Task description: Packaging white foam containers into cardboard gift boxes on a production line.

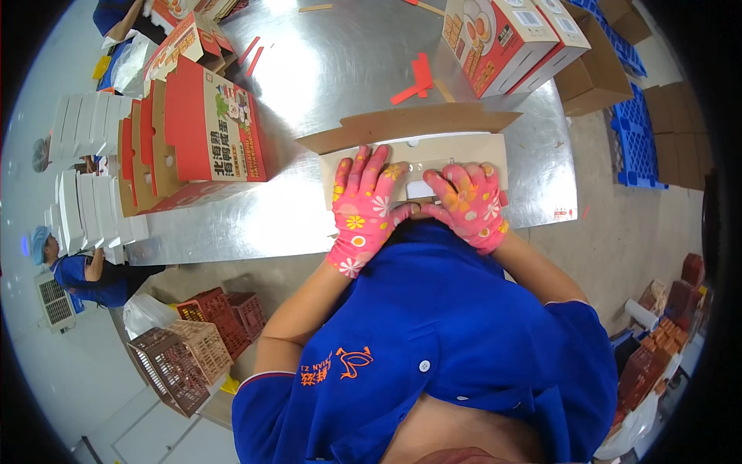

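A carton with an off-white panel stands at the near edge of the steel table, its brown flap raised along the far side. My left hand, in a pink flowered glove, lays its fingers over the left of the panel. In a matching glove, my right hand grips the right part with curled fingers. Both thumbs meet at the near edge. Between the hands a clear plastic piece, perhaps a handle, lies on the panel above a white patch. My hands hide the carton's near side.
Open printed cartons are nested on the left of the steel table. Closed egg cartons stand at the far right. Red strips lie beyond my carton. A co-worker stands left by stacked white boxes; plastic crates sit below.
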A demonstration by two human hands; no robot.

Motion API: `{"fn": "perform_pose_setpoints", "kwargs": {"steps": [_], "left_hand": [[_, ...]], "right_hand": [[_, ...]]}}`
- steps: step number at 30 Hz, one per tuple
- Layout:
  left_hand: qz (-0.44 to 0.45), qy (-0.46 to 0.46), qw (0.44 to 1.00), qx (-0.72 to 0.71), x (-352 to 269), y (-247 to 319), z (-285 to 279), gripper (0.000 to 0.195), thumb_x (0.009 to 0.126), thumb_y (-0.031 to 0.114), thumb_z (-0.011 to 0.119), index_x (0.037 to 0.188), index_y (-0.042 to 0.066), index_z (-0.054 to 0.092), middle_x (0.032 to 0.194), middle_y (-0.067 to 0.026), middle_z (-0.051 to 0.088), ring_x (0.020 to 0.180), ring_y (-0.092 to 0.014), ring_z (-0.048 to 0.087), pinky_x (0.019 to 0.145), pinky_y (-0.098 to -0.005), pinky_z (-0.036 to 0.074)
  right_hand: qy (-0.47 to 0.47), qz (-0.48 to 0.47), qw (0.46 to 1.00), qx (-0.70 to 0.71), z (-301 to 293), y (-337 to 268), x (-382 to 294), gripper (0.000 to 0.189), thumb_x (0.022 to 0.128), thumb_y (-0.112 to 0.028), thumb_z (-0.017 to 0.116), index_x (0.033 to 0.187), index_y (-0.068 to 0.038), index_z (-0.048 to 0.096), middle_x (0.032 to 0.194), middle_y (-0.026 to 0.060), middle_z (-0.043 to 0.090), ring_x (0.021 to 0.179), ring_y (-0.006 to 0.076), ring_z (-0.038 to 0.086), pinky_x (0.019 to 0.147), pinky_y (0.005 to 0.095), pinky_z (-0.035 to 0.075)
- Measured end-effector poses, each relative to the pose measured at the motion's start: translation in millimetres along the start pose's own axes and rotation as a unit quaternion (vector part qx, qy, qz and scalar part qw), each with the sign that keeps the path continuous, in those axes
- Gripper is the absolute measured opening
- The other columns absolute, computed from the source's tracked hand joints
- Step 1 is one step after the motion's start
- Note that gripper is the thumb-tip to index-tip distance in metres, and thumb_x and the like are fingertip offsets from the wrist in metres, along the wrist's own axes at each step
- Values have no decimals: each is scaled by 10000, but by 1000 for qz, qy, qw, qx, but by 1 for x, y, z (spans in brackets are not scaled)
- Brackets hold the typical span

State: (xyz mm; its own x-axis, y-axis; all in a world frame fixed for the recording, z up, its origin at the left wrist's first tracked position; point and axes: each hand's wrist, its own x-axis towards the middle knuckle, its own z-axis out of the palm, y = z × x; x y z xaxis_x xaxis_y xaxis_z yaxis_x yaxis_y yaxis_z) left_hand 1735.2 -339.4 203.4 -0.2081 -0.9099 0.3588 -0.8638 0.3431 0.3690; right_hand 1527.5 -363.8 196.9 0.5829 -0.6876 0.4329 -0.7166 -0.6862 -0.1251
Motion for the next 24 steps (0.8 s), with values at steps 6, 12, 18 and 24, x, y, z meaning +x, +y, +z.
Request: {"fn": "perform_pose_setpoints", "kwargs": {"steps": [6,12,18,24], "left_hand": [[16,-2,999,30,-6,-4,4,679,623,404,828,1200,124,603,1391,-106,528,1307,-356,472,1086,-521,335],[3,0,1000,30,-4,0,3,681,637,398,822,1217,119,599,1403,-106,523,1318,-362,464,1091,-524,326],[-34,-59,997,-19,-14,7,-10,600,711,336,799,1229,108,597,1323,-105,572,1220,-354,526,1009,-493,403],[71,-177,937,-294,-35,15,-64,209,808,226,743,987,124,707,915,-70,692,864,-284,654,777,-403,522]], "right_hand": [[61,-56,992,98,0,10,-5,491,692,-444,787,1096,-202,647,1055,-3,573,973,234,538,819,424,411],[196,-32,980,27,-43,40,101,451,804,-353,752,1155,-95,638,1019,73,664,1000,309,614,853,443,461],[-122,-64,989,50,-63,-2,53,498,835,-423,696,1191,-81,633,1221,96,627,1228,325,520,1015,486,384],[-152,-80,983,61,-17,1,8,616,912,-509,491,1412,-149,489,1515,83,403,1403,322,348,1138,511,219]]}}
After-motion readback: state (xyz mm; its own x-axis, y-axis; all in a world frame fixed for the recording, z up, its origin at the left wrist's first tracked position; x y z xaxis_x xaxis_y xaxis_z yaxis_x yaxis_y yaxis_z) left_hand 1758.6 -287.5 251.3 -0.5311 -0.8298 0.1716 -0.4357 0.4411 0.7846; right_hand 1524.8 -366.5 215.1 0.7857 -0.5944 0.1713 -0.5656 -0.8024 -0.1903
